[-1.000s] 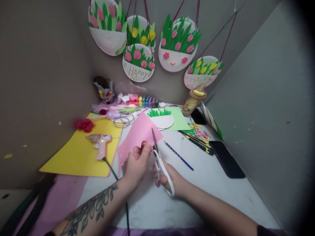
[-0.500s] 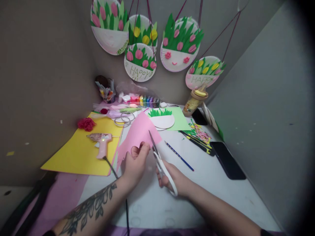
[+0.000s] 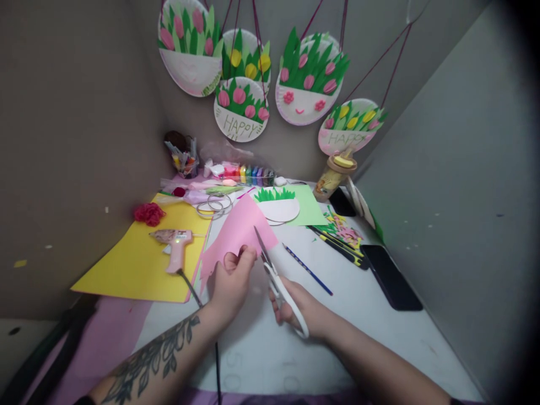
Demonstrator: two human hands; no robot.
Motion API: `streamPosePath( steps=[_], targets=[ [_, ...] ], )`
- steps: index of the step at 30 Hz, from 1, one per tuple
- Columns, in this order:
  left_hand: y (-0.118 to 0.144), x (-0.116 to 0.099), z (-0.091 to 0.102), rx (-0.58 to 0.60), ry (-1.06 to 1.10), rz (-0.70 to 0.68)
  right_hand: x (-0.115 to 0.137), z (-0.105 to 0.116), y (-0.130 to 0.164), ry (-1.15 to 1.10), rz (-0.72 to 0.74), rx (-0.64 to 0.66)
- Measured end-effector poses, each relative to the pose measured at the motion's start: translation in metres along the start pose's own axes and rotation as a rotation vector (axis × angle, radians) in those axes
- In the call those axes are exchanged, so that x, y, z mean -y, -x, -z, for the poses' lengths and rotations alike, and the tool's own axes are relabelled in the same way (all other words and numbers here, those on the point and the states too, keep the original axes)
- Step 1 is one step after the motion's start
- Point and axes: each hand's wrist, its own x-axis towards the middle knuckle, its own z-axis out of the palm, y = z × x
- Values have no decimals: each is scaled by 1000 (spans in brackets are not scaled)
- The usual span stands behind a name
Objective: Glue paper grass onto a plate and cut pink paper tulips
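Pinched between the thumb and fingers of my left hand (image 3: 236,275) is a sheet of pink paper (image 3: 240,228), raised over the table with its lower left edge cut unevenly. My right hand (image 3: 297,304) grips white-handled scissors (image 3: 282,287) by the loops. Their blades lie along the right part of the pink sheet, pointing up and left, close to my left fingertips. Just beyond the paper rests a white paper plate piece (image 3: 280,211) with green paper grass along its top. A dark blue pencil (image 3: 307,269) lies to the right of the scissors.
A pink glue gun (image 3: 179,247) lies on yellow paper (image 3: 126,256) at left, its cord running toward me. Red yarn (image 3: 149,214) sits behind it. At right are a phone (image 3: 392,278), cutters (image 3: 340,247), paper scraps (image 3: 343,228) and a cup (image 3: 335,177). Decorated plates (image 3: 312,79) hang on the wall.
The scissors and my right hand have shifted very slightly. My left hand keeps its pinch on the pink paper, and the whole view has tilted a little.
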Motion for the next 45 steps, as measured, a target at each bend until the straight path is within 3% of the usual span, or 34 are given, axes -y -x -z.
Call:
streamPosePath(
  steps=[10, 27, 34, 45],
  targets=[
    [3, -8, 0, 27, -35, 28, 2, 2, -1, 2, 90, 6],
    [-4, -5, 1, 112, 187, 9, -1, 8, 2, -35, 45, 49],
    [-4, -6, 5, 117, 58, 27, -2, 8, 2, -44, 51, 53],
    [-5, -15, 6, 176, 174, 25, -3, 12, 4, -99, 11, 81]
  ],
)
